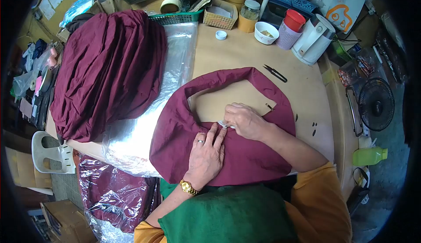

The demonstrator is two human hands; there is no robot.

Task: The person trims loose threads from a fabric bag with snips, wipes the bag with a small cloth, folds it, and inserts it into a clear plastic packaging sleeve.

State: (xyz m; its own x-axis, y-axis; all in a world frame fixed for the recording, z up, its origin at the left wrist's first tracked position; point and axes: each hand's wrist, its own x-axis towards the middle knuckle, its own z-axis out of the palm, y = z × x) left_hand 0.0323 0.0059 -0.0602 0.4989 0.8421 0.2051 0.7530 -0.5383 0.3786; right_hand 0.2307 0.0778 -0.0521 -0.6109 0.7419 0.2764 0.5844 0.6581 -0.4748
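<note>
A maroon fabric piece [250,155] lies on the table in front of me, its band forming a loop round an opening where the tabletop shows. My left hand [207,155] rests flat on the fabric just below the opening, fingers stretched and slightly apart. Close to those fingertips, my right hand [244,121] is closed on a small white wad [223,124], perhaps cloth or tissue, which sits against the fabric's edge. Its exact kind is mostly hidden by the fingers. A small dark metal-looking piece [269,107] shows at the opening's right edge.
A large maroon fabric pile [109,72] stands at the left beside clear plastic sheets [173,78]. Black thread snips [275,73] lie behind the work. Along the back are a white bowl [266,33], a jar [250,11], a red cup [294,20] and a kettle [313,39].
</note>
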